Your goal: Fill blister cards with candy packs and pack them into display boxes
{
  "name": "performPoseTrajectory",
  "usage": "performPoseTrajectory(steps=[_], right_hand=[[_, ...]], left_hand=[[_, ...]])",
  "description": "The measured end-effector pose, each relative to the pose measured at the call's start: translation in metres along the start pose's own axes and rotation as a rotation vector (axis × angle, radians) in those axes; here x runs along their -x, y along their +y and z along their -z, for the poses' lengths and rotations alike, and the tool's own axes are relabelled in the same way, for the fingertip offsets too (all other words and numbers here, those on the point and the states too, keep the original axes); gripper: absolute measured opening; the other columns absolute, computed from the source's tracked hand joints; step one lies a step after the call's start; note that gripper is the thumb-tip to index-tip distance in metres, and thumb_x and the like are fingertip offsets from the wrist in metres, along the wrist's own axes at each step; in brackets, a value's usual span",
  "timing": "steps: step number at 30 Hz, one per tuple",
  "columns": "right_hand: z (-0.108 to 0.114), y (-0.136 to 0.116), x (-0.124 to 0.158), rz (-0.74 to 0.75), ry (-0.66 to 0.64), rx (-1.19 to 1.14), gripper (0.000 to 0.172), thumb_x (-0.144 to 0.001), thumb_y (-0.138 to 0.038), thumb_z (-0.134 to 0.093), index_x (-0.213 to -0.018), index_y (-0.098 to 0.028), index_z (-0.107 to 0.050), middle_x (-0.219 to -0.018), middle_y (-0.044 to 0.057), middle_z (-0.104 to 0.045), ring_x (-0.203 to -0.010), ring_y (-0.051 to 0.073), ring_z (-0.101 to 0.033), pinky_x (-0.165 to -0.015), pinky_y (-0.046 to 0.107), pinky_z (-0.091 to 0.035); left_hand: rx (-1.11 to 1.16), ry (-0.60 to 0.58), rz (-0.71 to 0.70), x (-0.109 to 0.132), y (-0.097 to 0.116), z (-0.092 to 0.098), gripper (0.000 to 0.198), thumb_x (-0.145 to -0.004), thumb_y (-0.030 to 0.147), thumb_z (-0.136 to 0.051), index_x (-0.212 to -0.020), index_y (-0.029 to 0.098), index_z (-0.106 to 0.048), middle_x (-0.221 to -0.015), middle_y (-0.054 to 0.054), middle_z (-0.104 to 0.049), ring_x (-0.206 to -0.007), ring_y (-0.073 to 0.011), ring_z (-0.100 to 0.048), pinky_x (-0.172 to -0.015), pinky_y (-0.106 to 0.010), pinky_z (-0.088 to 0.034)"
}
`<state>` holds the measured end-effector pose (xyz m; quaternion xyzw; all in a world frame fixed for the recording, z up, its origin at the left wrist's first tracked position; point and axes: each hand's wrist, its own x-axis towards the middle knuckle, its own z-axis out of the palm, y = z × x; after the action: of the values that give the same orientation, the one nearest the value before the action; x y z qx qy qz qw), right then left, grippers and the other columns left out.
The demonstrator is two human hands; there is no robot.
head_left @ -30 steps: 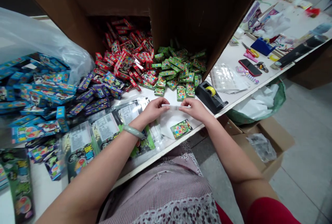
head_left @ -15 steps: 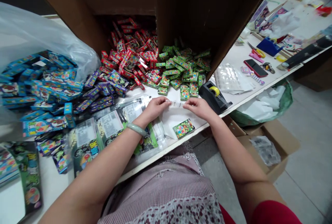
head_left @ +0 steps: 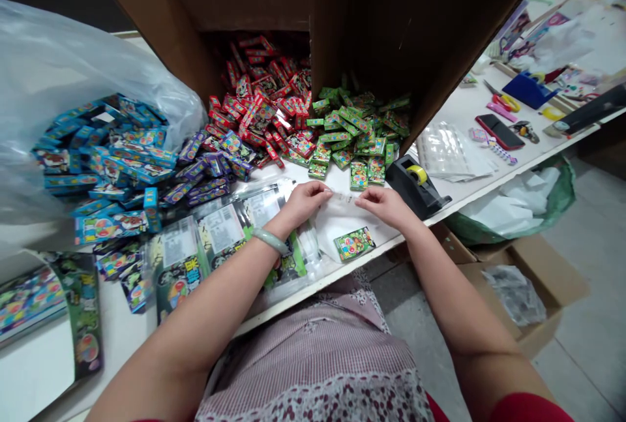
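Between my two hands stretches a thin, whitish strip with small dark marks (head_left: 343, 199); I cannot make out whether it is a label strip or clear film. My left hand (head_left: 308, 201), with a pale green bangle above the wrist, pinches its left end. The fingertips of my right hand (head_left: 384, 205) are closed on the right end. Just below the strip, near the table edge, a flat green printed small box (head_left: 355, 244) lies on the white surface. Beyond my hands is a heap of small green boxes (head_left: 362, 125).
Small red boxes (head_left: 267, 102) spill from a cardboard carton (head_left: 362, 11). Blue boxes (head_left: 132, 154) lie by a plastic bag on the left, with purple boxes (head_left: 210, 174) alongside. Printed plastic pouches (head_left: 215, 233) lie under my left forearm. A black tape dispenser (head_left: 415, 187) stands right.
The whole view has shifted, so things appear further right. The strip has turned slightly in my fingers, and its print shows less. Both hands keep their pinch, and the flat green box stays put.
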<state>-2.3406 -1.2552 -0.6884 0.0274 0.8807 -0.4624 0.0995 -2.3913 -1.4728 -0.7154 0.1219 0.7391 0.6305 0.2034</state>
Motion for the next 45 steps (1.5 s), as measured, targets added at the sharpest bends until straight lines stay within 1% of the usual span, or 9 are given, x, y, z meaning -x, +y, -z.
performPoseTrajectory(steps=[8, 14, 18, 22, 27, 31, 37, 41, 45], right_hand=[[-0.001, 0.006, -0.004, 0.002, -0.013, 0.030, 0.030, -0.075, -0.046, -0.064, -0.068, -0.017, -0.063, -0.061, -0.001, -0.058, -0.058, 0.013, -0.049, -0.056, 0.026, -0.036], [0.007, -0.011, 0.018, 0.290, 0.192, 0.329, 0.026, -0.082, -0.035, -0.065, -0.103, -0.019, -0.064, -0.110, 0.012, -0.065, -0.106, 0.027, -0.056, -0.090, 0.041, -0.042], [-0.002, -0.024, 0.046, 0.430, -0.265, 0.534, 0.021, -0.084, -0.024, -0.065, -0.105, -0.020, -0.064, -0.109, 0.009, -0.066, -0.105, 0.026, -0.055, -0.090, 0.041, -0.043], [-0.013, -0.022, 0.055, 0.319, -0.383, 0.554, 0.033, -0.080, -0.020, -0.070, -0.113, -0.018, -0.061, -0.107, 0.009, -0.066, -0.104, 0.026, -0.055, -0.090, 0.040, -0.043], [-0.013, -0.020, 0.048, 0.262, -0.339, 0.348, 0.017, -0.081, -0.014, -0.067, -0.096, -0.018, -0.063, -0.096, 0.005, -0.062, -0.089, 0.018, -0.059, -0.080, 0.030, -0.046], [-0.013, -0.021, 0.038, 0.249, -0.102, 0.250, 0.012, -0.084, -0.014, -0.062, -0.095, -0.020, -0.062, -0.094, 0.003, -0.062, -0.089, 0.017, -0.059, -0.078, 0.028, -0.046], [-0.034, -0.021, 0.034, 0.212, 0.022, 0.601, 0.014, -0.088, -0.018, -0.057, -0.099, -0.016, -0.066, -0.102, 0.012, -0.065, -0.099, 0.027, -0.055, -0.087, 0.039, -0.045], [-0.042, -0.021, 0.041, 0.234, -0.034, 0.622, 0.017, -0.091, -0.019, -0.052, -0.095, -0.018, -0.069, -0.097, 0.009, -0.067, -0.096, 0.024, -0.058, -0.085, 0.036, -0.047], [-0.030, -0.025, 0.049, 0.274, -0.093, 0.519, 0.019, -0.091, -0.020, -0.051, -0.090, -0.018, -0.070, -0.091, 0.008, -0.069, -0.089, 0.024, -0.062, -0.082, 0.037, -0.049]], left_hand=[[-0.037, -0.003, 0.025, 0.002, 0.004, 0.002, 0.016, -0.075, 0.032, -0.061, -0.073, 0.017, -0.060, -0.061, 0.004, -0.055, -0.056, -0.0108, -0.048, -0.054, -0.022, -0.038], [-0.051, 0.056, 0.062, -0.008, -0.004, -0.002, 0.010, -0.076, 0.026, -0.056, -0.075, 0.017, -0.057, -0.059, 0.004, -0.052, -0.051, -0.0102, -0.045, -0.049, -0.021, -0.036], [-0.071, 0.069, 0.065, -0.013, -0.007, -0.004, 0.008, -0.073, 0.022, -0.058, -0.078, 0.016, -0.058, -0.064, 0.003, -0.057, -0.059, -0.0124, -0.051, -0.055, -0.022, -0.039], [-0.107, 0.072, 0.075, -0.014, -0.007, -0.005, 0.006, -0.072, 0.020, -0.058, -0.077, 0.016, -0.057, -0.063, 0.003, -0.057, -0.060, -0.0133, -0.052, -0.055, -0.022, -0.039], [-0.157, 0.067, 0.085, -0.014, -0.005, -0.005, 0.007, -0.072, 0.020, -0.057, -0.078, 0.016, -0.059, -0.062, 0.003, -0.057, -0.059, -0.0132, -0.052, -0.055, -0.023, -0.040], [-0.191, 0.049, 0.088, -0.013, -0.004, -0.005, 0.009, -0.072, 0.022, -0.058, -0.078, 0.016, -0.059, -0.063, 0.002, -0.058, -0.058, -0.0136, -0.052, -0.055, -0.024, -0.040], [-0.250, 0.014, 0.048, -0.011, -0.004, -0.004, 0.003, -0.072, 0.019, -0.057, -0.073, 0.017, -0.059, -0.060, 0.003, -0.055, -0.057, -0.0140, -0.051, -0.056, -0.025, -0.043], [-0.284, 0.051, -0.023, -0.006, 0.002, -0.005, 0.018, -0.070, 0.011, -0.057, -0.086, 0.017, -0.062, -0.074, 0.000, -0.060, -0.071, -0.0165, -0.057, -0.071, -0.030, -0.048], [-0.319, 0.123, -0.105, 0.034, 0.013, 0.015, 0.040, -0.074, 0.009, -0.055, -0.113, 0.018, -0.057, -0.105, -0.007, -0.061, -0.094, -0.0176, -0.059, -0.084, -0.030, -0.048]])
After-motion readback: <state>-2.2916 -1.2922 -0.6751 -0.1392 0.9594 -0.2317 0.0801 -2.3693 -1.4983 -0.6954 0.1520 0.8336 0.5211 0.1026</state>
